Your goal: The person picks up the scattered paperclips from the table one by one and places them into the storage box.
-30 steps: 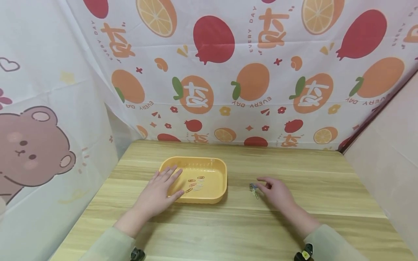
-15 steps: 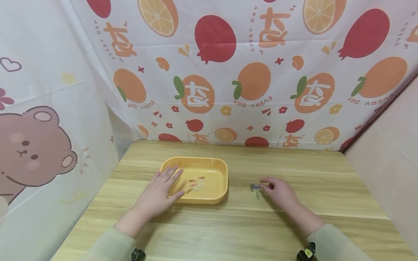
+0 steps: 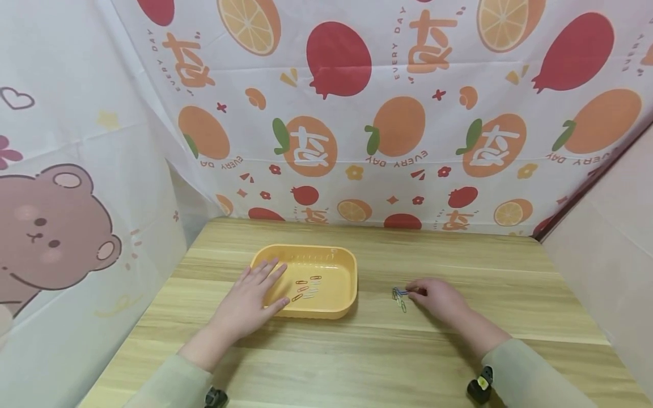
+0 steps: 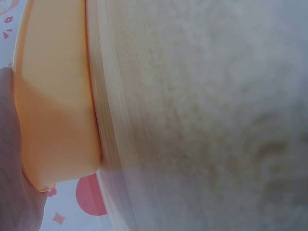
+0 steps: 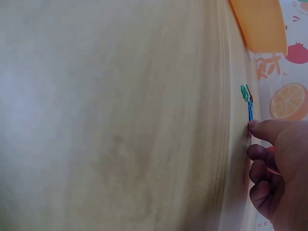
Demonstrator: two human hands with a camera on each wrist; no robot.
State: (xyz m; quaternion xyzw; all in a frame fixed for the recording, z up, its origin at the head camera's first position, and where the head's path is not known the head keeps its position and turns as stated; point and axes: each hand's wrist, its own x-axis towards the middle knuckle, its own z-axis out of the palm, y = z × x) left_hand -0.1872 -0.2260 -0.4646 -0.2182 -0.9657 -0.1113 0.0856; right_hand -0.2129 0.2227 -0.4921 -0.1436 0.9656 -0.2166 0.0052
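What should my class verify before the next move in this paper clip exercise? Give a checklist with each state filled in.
1. Tray upright on the table: ok.
2. Left hand at the tray: ok, it rests over the left side.
3. Right hand has a grip: ok, thumb and finger pinch a blue clip.
4. Blue clip unhooked from the green clip and others by it: cannot tell, they lie too close.
5. All clips in one place: not ok, some are in the tray, others on the table.

Gap, paperclips [image 3: 402,293] to tray [image 3: 336,288], then wall [image 3: 326,314] — seemingly low
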